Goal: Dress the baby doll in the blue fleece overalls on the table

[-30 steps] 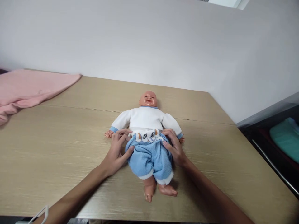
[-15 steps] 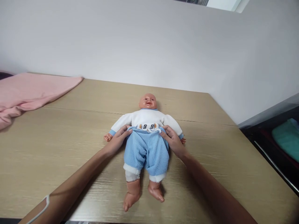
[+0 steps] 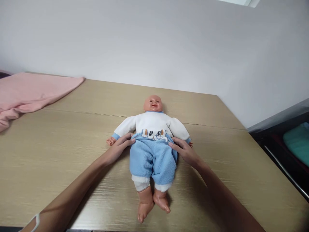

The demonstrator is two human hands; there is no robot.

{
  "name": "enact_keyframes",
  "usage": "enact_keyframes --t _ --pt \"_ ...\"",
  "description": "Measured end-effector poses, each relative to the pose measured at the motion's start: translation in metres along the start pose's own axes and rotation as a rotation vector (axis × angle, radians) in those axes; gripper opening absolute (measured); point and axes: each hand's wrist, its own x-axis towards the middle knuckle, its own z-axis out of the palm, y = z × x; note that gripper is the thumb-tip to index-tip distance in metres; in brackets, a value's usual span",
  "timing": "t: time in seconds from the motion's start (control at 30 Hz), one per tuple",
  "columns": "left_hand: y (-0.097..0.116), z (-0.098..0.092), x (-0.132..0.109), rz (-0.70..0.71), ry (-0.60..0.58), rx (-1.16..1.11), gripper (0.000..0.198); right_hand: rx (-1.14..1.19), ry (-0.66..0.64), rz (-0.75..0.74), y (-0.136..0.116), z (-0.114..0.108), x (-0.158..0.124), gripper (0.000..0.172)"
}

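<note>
A baby doll lies on its back on the wooden table, head toward the wall. It wears a white top and fluffy blue trousers; its bare feet point toward me. My left hand rests at the doll's left-side waist, fingers curled against the trousers' waistband. My right hand lies at the other side of the waist, fingertips touching the trousers' edge. Whether the fingers pinch the fabric is hard to make out.
A pink cloth lies bunched at the table's far left corner. A white wall rises behind the table. To the right, past the table's edge, a dark shelf holds a teal cloth.
The trousers were pulled up from bunched at the hips to the doll's waist, and the doll's legs straightened. My hands then slid slightly down along the waist sides.
</note>
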Motion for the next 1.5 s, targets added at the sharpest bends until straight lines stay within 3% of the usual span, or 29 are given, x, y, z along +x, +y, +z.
enact_keyframes --t 0.13,0.27,0.43,0.53,0.63,0.7,0.83,0.93,1.17,1.37,1.5 --pt "0.001 0.005 -0.015 -0.032 0.031 0.031 0.026 0.371 0.096 0.128 0.021 0.013 -0.014 0.041" --pt "-0.005 0.013 -0.01 -0.159 -0.005 -0.29 0.038 0.637 0.178 0.221 0.028 0.029 -0.008 0.054" --pt "-0.016 0.013 0.001 -0.07 -0.058 -0.541 0.037 0.45 0.207 0.13 0.024 0.023 -0.001 0.051" --pt "-0.02 0.007 0.0 0.025 0.032 -0.418 0.032 0.276 0.156 0.042 0.017 0.018 -0.007 0.044" --pt "-0.018 0.002 0.003 0.088 0.114 -0.205 0.026 -0.011 0.25 -0.202 0.005 0.019 -0.009 0.034" --pt "-0.013 0.003 0.01 0.112 0.124 -0.138 0.028 -0.079 0.312 -0.288 0.0 0.024 -0.001 0.03" --pt "-0.001 0.009 0.031 0.138 0.127 -0.049 0.034 0.065 0.282 -0.149 -0.002 0.031 0.029 0.041" --pt "0.003 0.007 0.033 0.118 0.12 0.009 0.032 0.077 0.244 -0.098 0.002 0.027 0.04 0.048" --pt "-0.006 -0.002 0.007 0.149 0.019 0.145 0.035 -0.09 0.157 -0.087 0.011 0.003 0.008 0.047" --pt "-0.01 0.011 0.01 0.156 0.152 -0.051 0.043 0.562 0.238 0.095 0.015 0.028 0.005 0.048" --pt "-0.012 0.017 0.024 0.156 0.211 -0.094 0.047 0.614 0.281 0.169 0.012 0.035 0.014 0.05"
